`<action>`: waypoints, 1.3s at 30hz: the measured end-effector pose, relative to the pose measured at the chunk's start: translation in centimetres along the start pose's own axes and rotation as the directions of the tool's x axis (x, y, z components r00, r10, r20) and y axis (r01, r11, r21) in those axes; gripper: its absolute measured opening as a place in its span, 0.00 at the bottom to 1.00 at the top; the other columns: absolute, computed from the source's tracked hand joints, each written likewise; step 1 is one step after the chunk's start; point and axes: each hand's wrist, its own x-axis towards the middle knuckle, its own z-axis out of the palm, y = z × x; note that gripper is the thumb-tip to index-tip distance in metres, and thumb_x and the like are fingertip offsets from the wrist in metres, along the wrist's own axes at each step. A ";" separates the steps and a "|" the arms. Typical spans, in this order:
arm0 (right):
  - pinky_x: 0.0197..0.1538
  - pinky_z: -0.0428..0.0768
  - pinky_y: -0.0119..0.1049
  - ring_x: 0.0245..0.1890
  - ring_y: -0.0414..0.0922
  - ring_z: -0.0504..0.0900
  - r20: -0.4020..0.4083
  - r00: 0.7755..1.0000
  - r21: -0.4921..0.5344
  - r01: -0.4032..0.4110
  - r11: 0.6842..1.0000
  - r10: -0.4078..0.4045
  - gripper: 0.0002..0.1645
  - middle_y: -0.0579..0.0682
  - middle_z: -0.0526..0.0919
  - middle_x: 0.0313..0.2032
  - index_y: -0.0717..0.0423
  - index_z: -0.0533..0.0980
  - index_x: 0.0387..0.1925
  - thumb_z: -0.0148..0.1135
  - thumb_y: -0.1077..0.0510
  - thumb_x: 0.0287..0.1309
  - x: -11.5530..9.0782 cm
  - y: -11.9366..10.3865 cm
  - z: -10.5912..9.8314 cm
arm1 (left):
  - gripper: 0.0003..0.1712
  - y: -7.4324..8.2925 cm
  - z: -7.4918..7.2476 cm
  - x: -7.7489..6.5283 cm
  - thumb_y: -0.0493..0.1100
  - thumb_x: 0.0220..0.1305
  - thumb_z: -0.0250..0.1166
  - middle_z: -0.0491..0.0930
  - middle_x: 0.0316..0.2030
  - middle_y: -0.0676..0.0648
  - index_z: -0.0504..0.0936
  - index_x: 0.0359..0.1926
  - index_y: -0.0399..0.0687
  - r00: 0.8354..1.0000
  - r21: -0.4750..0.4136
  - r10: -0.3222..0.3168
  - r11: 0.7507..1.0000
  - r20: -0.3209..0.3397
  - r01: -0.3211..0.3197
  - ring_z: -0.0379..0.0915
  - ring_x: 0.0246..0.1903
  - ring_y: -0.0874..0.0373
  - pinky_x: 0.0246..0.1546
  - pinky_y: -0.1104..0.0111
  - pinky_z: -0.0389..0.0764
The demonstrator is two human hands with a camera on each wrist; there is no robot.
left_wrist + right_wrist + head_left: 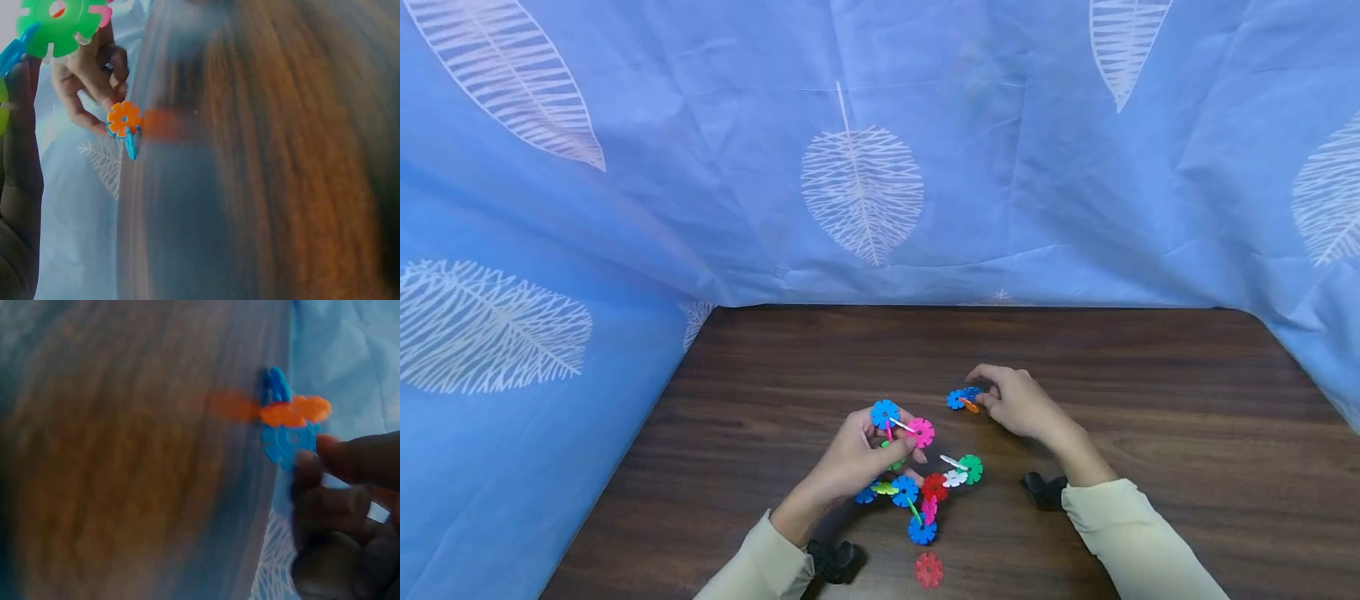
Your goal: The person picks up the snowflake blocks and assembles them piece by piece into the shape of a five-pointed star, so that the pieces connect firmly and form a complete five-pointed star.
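My left hand (853, 458) grips a linked chain of flower-shaped plastic discs. At its top are a blue disc (884, 414) and a pink disc (922, 432), joined by a white one seen edge-on. Lower down, the chain runs through a blue disc (905, 492), a red disc (935, 487) and a green disc (972, 469). To the right, my right hand (1021, 402) pinches the edge of a small cluster of two blue discs and an orange disc (295, 411). This cluster touches the tabletop; the fingers partly hide its blue disc (289, 442).
A loose red disc (928, 570) lies near the front of the dark wooden table (1187, 400). Blue cloth (737, 192) with white leaf prints hangs behind the table and along its sides. Black wrist devices (1043, 491) sit by both wrists.
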 end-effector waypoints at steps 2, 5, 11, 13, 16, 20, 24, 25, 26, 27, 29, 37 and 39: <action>0.24 0.66 0.34 0.18 0.40 0.68 -0.030 1.000 -0.040 0.006 0.999 -0.007 0.06 0.46 0.71 0.18 0.59 0.82 0.43 0.63 0.68 0.67 0.0 -0.4 0.2 | 0.09 0.1 0.1 0.1 0.32 0.74 0.62 0.84 0.39 0.26 0.74 0.48 0.30 1.000 0.004 -0.020 1.000 -0.007 0.020 0.85 0.37 0.28 0.46 0.55 0.87; 0.23 0.67 0.32 0.18 0.40 0.70 -0.053 0.998 0.008 0.022 1.000 -0.022 0.05 0.45 0.74 0.19 0.58 0.80 0.34 0.63 0.69 0.66 -0.4 -1.3 0.4 | 0.09 0.0 0.1 0.1 0.34 0.74 0.62 0.85 0.40 0.27 0.76 0.49 0.30 0.999 0.021 -0.030 0.999 -0.026 0.031 0.86 0.39 0.31 0.47 0.59 0.87; 0.17 0.71 0.31 0.14 0.43 0.72 0.019 0.998 0.324 0.058 0.944 -0.068 0.05 0.53 0.85 0.25 0.62 0.76 0.34 0.59 0.69 0.69 -2.3 -4.6 0.6 | 0.11 -0.2 0.0 0.0 0.35 0.73 0.64 0.84 0.43 0.38 0.80 0.51 0.31 0.997 0.091 -0.009 0.996 -0.083 0.017 0.89 0.35 0.45 0.45 0.63 0.87; 0.17 0.70 0.30 0.14 0.43 0.73 0.028 0.994 0.386 0.086 0.919 -0.105 0.05 0.53 0.86 0.26 0.63 0.75 0.34 0.59 0.69 0.69 -2.9 -5.8 0.6 | 0.12 -0.2 0.0 0.1 0.34 0.73 0.63 0.83 0.45 0.38 0.79 0.53 0.29 0.999 0.022 -0.012 1.000 -0.052 0.014 0.88 0.32 0.38 0.41 0.56 0.89; 0.20 0.71 0.28 0.17 0.42 0.78 0.030 0.986 0.424 0.135 0.896 -0.163 0.05 0.52 0.85 0.26 0.63 0.76 0.34 0.60 0.69 0.69 -3.5 -6.8 0.6 | 0.13 -0.3 0.0 0.1 0.33 0.74 0.63 0.82 0.45 0.34 0.78 0.53 0.28 1.000 -0.023 0.006 1.000 -0.030 -0.007 0.88 0.32 0.38 0.37 0.58 0.89; 0.28 0.77 0.30 0.25 0.42 0.81 0.034 0.974 0.433 0.187 0.882 -0.224 0.04 0.54 0.84 0.29 0.63 0.80 0.39 0.60 0.67 0.71 -3.7 -6.5 0.1 | 0.14 -0.1 -0.1 -0.2 0.34 0.74 0.63 0.81 0.45 0.27 0.77 0.53 0.26 1.000 -0.068 0.026 0.997 0.011 -0.026 0.89 0.32 0.45 0.37 0.61 0.89; 0.48 0.85 0.37 0.43 0.49 0.84 0.096 0.958 0.544 0.177 0.821 -0.270 0.13 0.61 0.84 0.47 0.63 0.78 0.56 0.57 0.64 0.75 -3.7 -5.6 -0.6 | 0.16 0.2 -0.1 -0.3 0.35 0.75 0.63 0.84 0.44 0.35 0.75 0.55 0.25 0.995 -0.130 0.023 0.992 0.093 -0.011 0.89 0.32 0.50 0.40 0.61 0.89; 0.53 0.85 0.40 0.49 0.52 0.84 0.125 0.948 0.590 0.166 0.790 -0.292 0.17 0.63 0.83 0.53 0.64 0.75 0.61 0.56 0.63 0.75 -3.6 -5.5 -0.7 | 0.17 0.2 -0.1 -0.3 0.35 0.75 0.62 0.85 0.44 0.39 0.74 0.55 0.24 0.992 -0.142 0.027 0.990 0.119 -0.010 0.89 0.32 0.51 0.40 0.62 0.89; 0.57 0.84 0.42 0.55 0.54 0.82 0.159 0.935 0.636 0.149 0.757 -0.317 0.21 0.64 0.81 0.56 0.64 0.71 0.66 0.55 0.64 0.75 -3.6 -5.3 -0.7 | 0.17 0.2 0.0 -0.4 0.35 0.75 0.62 0.86 0.43 0.42 0.74 0.56 0.23 0.989 -0.151 0.032 0.988 0.143 -0.011 0.89 0.32 0.52 0.40 0.63 0.88; 0.58 0.83 0.44 0.57 0.55 0.81 0.191 0.919 0.676 0.132 0.725 -0.345 0.24 0.64 0.80 0.58 0.65 0.68 0.69 0.55 0.64 0.75 -3.6 -5.1 -0.7 | 0.17 0.2 0.0 -0.4 0.35 0.75 0.62 0.86 0.42 0.45 0.73 0.56 0.23 0.986 -0.158 0.038 0.987 0.160 -0.012 0.89 0.32 0.52 0.39 0.64 0.88; 0.57 0.83 0.43 0.55 0.54 0.81 0.235 0.885 0.736 0.107 0.668 -0.401 0.27 0.64 0.80 0.57 0.65 0.66 0.70 0.56 0.66 0.74 -3.4 -4.9 -0.6 | 0.18 0.3 0.1 -0.4 0.35 0.76 0.62 0.86 0.41 0.47 0.73 0.56 0.21 0.982 -0.168 0.060 0.985 0.181 -0.029 0.89 0.32 0.54 0.37 0.67 0.88; 0.48 0.86 0.39 0.44 0.45 0.83 0.224 0.859 0.816 0.092 0.571 -0.459 0.18 0.59 0.83 0.45 0.70 0.73 0.56 0.63 0.73 0.66 -3.2 -4.5 -0.3 | 0.20 0.3 0.2 -0.4 0.35 0.76 0.62 0.85 0.39 0.44 0.71 0.55 0.19 0.972 -0.232 0.136 0.969 0.192 -0.090 0.89 0.33 0.53 0.39 0.65 0.88; 0.49 0.87 0.42 0.44 0.46 0.83 0.213 0.873 0.812 0.091 0.576 -0.438 0.17 0.59 0.83 0.46 0.70 0.74 0.55 0.63 0.72 0.66 -3.2 -4.6 -0.4 | 0.18 0.2 0.2 -0.2 0.35 0.76 0.61 0.84 0.37 0.44 0.71 0.54 0.19 0.970 -0.216 0.159 0.969 0.181 -0.119 0.89 0.33 0.52 0.38 0.63 0.88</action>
